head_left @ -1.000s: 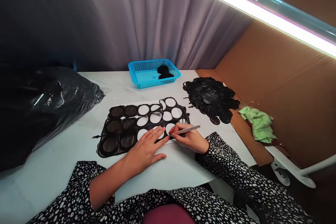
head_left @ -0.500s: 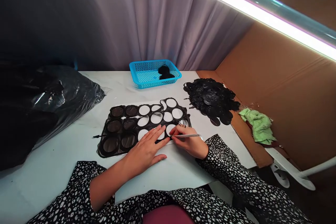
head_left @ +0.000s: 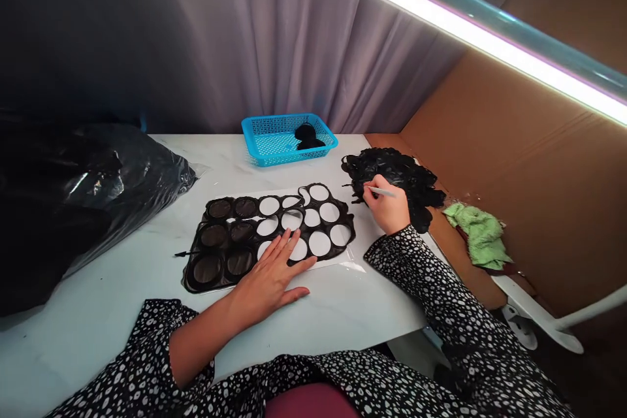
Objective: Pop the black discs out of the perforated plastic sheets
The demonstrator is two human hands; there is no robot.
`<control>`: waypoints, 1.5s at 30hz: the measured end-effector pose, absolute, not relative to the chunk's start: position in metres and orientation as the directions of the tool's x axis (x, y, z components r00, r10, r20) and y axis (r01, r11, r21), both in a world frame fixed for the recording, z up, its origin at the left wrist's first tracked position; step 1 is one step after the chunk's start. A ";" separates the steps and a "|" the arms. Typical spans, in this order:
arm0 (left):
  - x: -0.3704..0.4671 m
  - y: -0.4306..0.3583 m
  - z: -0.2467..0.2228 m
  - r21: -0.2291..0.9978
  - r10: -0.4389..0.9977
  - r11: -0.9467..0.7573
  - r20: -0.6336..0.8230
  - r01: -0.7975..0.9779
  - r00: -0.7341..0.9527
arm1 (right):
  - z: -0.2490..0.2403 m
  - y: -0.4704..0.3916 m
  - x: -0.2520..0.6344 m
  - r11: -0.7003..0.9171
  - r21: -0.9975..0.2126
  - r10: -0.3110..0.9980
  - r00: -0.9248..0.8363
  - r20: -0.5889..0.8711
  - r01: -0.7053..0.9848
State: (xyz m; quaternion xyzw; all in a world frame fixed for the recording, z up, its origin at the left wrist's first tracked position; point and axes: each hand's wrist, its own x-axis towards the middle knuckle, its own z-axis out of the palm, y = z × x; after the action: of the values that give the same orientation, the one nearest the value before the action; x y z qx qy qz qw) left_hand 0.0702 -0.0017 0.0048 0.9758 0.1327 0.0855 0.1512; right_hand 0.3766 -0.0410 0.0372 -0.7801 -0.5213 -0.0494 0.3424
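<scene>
Curtain: grey curtain (head_left: 294, 39) across 12 o'clock, counting from the black sheet (head_left: 279, 227) as the centre, with 12 pointing away from the person; it hangs in folds behind the table
Worktop: white table (head_left: 313, 326), running out beneath the sheet towards 6 o'clock
Wall: brown cardboard wall (head_left: 519, 144) at 2 o'clock, beyond the table's edge
Bag: black plastic bag (head_left: 88, 202) between 9 and 10 o'clock; bulging, shiny, narrowing towards the sheet
Light: glowing tube (head_left: 455, 23), slanting overhead from 12 towards 2 o'clock
Sheet: flat on the table, set with rows of rounds; those at its 9 o'clock end are dark, the others show white
Heap: black heap (head_left: 396, 163) of thin rounded pieces, between 2 and 3 o'clock, apart from the sheet
Basket: blue basket (head_left: 252, 137) just past 12 o'clock, near the curtain
Left hand: left hand (head_left: 272, 277) at 6 o'clock, palm down, fingertips on the sheet; fingers outstretched, the index angled away from its neighbours, the thumb spread wide
Right hand: right hand (head_left: 386, 209) at the heap's near side; thumb and fingers pinch a slim white tool; contact with the heap cannot be told
Cloth: green cloth (head_left: 477, 232), crumpled at 3 o'clock
Rounds: black rounds (head_left: 306, 134) in the basket's 3 o'clock half
Tool: white tool (head_left: 382, 192), its tip towards 10 o'clock
</scene>
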 end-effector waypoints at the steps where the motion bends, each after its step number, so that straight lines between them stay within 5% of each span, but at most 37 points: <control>1: 0.069 -0.002 0.007 0.313 0.282 -0.922 0.136 0.229 0.950 | 0.040 -0.039 0.376 -0.169 -0.577 0.800 0.453 0.393 0.799; 5: 0.052 -0.001 0.013 0.281 0.300 -0.930 0.201 0.238 0.933 | 0.038 -0.045 0.332 0.030 -0.822 0.948 0.244 0.203 0.569; 10: 0.028 -0.001 0.008 0.276 0.303 -0.931 0.217 0.239 0.928 | 0.027 -0.061 0.273 0.083 -0.920 0.997 -0.038 0.074 0.382; 26: 0.027 -0.006 0.004 0.303 0.322 -0.916 0.168 0.262 0.931 | 0.017 -0.069 0.251 0.158 -0.776 0.987 -0.068 0.147 0.611; 29: 0.026 -0.006 0.006 0.317 0.327 -0.911 0.161 0.265 0.931 | 0.012 -0.075 0.247 0.193 -0.681 0.980 -0.099 0.175 0.706; 34: 0.027 -0.004 0.008 0.328 0.331 -0.904 0.130 0.274 0.935 | 0.004 -0.085 0.236 0.401 -0.260 0.898 -0.321 0.301 0.878; 36: 0.026 -0.003 0.007 0.331 0.332 -0.902 0.121 0.277 0.936 | 0.004 -0.077 0.244 0.411 -0.176 0.886 -0.347 0.307 0.894; 40: 0.022 -0.004 0.005 0.336 0.333 -0.900 0.124 0.277 0.935 | 0.012 -0.042 0.300 0.140 -0.231 0.912 -0.035 0.409 0.963; 42: 0.019 -0.007 0.007 0.340 0.335 -0.899 0.131 0.275 0.933 | 0.016 -0.028 0.335 -0.066 -0.363 0.853 0.242 0.463 0.929; 45: 0.020 -0.009 0.014 0.338 0.336 -0.900 0.144 0.273 0.931 | 0.022 -0.019 0.366 -0.137 -0.607 0.789 0.457 0.411 0.783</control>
State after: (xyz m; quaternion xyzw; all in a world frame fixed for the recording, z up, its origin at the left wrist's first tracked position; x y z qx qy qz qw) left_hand 0.0200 -0.0093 0.0142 0.9697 0.1572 0.0997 0.1583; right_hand 0.3659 -0.0191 0.0219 -0.7540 -0.5210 0.0037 0.4000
